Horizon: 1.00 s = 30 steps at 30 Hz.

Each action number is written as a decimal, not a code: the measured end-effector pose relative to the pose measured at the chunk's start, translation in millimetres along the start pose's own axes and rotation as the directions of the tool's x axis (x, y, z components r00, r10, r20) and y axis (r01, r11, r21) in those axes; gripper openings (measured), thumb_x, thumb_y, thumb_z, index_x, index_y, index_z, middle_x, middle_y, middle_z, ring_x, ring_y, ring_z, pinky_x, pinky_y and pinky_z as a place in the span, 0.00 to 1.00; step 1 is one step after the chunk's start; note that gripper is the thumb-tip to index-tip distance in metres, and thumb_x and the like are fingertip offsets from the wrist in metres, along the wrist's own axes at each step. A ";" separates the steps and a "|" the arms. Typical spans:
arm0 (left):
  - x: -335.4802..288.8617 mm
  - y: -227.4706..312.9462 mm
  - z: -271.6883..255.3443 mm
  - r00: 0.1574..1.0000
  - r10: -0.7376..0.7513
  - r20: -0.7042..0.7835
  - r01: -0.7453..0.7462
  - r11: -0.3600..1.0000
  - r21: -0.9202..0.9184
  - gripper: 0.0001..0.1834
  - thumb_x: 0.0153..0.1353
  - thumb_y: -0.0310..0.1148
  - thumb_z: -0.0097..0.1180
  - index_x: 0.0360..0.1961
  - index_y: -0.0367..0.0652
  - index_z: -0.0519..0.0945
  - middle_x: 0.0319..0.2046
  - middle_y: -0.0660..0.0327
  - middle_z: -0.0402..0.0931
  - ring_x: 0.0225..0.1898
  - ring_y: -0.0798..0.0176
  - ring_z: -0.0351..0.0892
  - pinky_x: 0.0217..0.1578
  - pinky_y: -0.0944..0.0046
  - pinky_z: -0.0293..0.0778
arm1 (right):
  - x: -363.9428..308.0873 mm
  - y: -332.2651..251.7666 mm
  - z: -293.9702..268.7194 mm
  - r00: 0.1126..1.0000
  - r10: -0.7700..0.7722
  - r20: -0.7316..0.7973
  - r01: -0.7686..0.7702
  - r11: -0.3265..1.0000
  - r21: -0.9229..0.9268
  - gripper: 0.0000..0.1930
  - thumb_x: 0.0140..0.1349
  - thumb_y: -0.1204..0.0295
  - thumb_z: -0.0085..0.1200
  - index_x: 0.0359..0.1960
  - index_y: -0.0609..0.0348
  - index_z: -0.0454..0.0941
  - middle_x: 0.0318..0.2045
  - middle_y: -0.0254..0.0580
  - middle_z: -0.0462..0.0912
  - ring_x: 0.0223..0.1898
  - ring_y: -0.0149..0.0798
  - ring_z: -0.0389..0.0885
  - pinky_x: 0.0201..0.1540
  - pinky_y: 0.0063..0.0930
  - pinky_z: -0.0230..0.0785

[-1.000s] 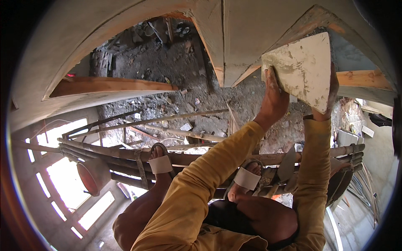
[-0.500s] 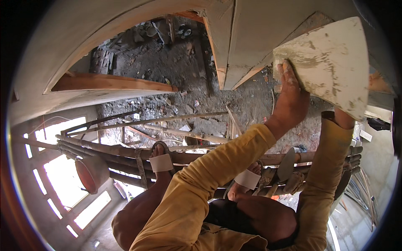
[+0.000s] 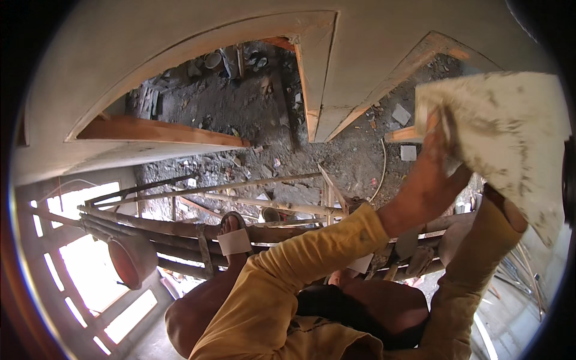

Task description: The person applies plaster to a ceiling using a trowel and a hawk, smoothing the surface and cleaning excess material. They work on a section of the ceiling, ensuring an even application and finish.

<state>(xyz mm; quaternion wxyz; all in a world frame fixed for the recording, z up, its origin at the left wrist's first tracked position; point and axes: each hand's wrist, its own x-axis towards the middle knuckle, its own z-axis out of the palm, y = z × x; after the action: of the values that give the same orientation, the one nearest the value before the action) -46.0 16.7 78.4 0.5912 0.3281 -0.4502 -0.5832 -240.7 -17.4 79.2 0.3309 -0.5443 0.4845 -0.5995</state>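
Smeared cream board [image 3: 510,126] fills the upper right of the frame, slanting toward lower right; left hand [image 3: 425,185], at its left edge, extends blurred fingers across it; right hand hidden behind, grip untellable.

Pale flat board [image 3: 507,141] — dark-smeared; tilted; upper right

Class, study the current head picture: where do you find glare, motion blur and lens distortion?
Head view, lower left: the window openings are blown out to white; head view, right: the left hand has smeared fingers against the pale board; head view, edges: the fisheye bows the scaffold poles and darkens the corners to black.
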 end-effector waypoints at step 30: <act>-132.7 -73.8 -119.0 0.893 -0.450 -0.026 0.256 0.457 0.852 0.49 0.54 0.50 0.62 0.67 0.41 0.49 0.52 0.49 0.70 0.50 0.55 0.74 0.47 0.57 0.73 | -87.0 249.4 114.3 0.387 0.914 0.120 -0.921 0.377 0.098 0.20 0.62 0.59 0.40 0.47 0.63 0.70 0.27 0.43 0.72 0.21 0.34 0.70 0.21 0.32 0.66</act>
<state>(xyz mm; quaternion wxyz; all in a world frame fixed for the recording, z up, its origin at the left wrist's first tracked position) 45.2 123.4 -54.0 0.1771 0.5948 -0.6520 -0.4357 -145.7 -39.9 -191.5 0.6576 -0.1725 0.6510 -0.3377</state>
